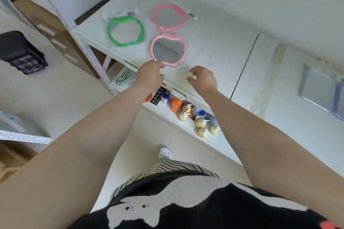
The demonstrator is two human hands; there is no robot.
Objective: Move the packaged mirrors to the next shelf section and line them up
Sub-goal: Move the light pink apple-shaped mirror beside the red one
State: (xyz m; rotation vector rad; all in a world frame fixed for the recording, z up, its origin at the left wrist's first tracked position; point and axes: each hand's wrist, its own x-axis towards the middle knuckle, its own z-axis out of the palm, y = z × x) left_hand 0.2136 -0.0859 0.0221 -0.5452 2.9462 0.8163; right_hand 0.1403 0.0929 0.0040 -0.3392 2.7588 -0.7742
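Light was bright, even and diffuse, washing out the white shelf (214, 42) with only faint shadows. The wide lens bowed straight lines near the edges, and the whole frame looked slightly soft.

White metal shelving (214, 29) stands on pale floor (78, 102).
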